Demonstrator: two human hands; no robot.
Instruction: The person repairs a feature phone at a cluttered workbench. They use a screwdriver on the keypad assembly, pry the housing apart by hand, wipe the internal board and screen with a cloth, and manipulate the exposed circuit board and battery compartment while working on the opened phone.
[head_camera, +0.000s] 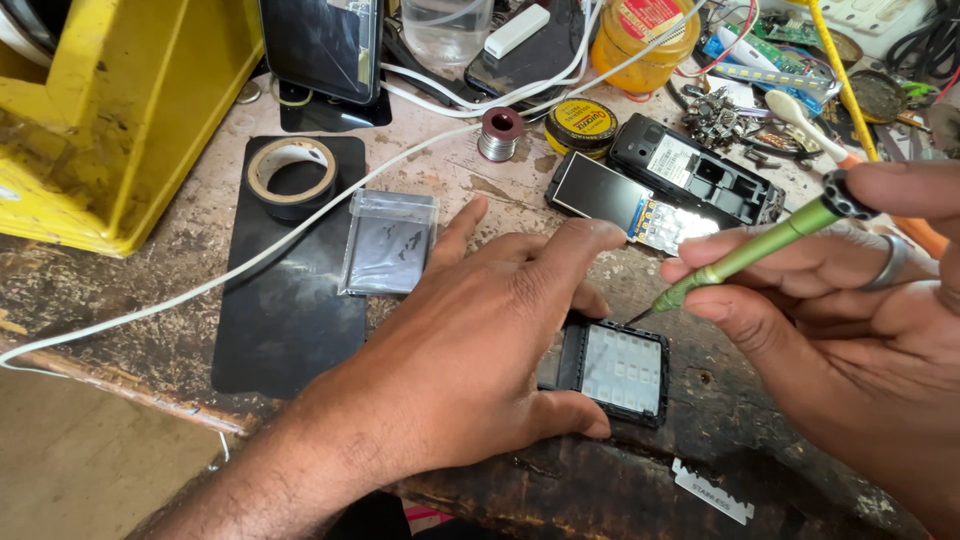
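A small black phone frame (612, 368) with a pale keypad panel is laid flat on the worn wooden bench (620, 490), near its front edge. It is pinned by the left hand (480, 350), which is stretched in from the lower left, palm down: the thumb is pressed along the frame's near edge, the index finger is curled over its far edge, and the left part of the frame is covered. The fingers are clamped around the frame, not clenched.

A green screwdriver (760, 250) is gripped by the right hand (850, 300), brought in from the right; the shaft is pinched between thumb and fingers, the cap is backed by another finger, and the tip is set at the frame's far right corner. A ring is worn on one finger.

Behind the frame, an opened black phone body (695, 175) and a loose screen part (600, 192) are seen. To the left, a clear plastic pouch (388, 242) is laid on a black mat (290, 310), with a tape roll (291, 175) beside it. A white cable (200, 290) is run across the mat. A solder spool (500, 132) and a round tin (581, 125) are placed farther back. An orange jar (640, 40) and a clear cup (445, 30) are stood at the rear; contents cannot be told. A yellow bin (120, 120) is set at far left. A razor blade (712, 490) is left at the front edge.
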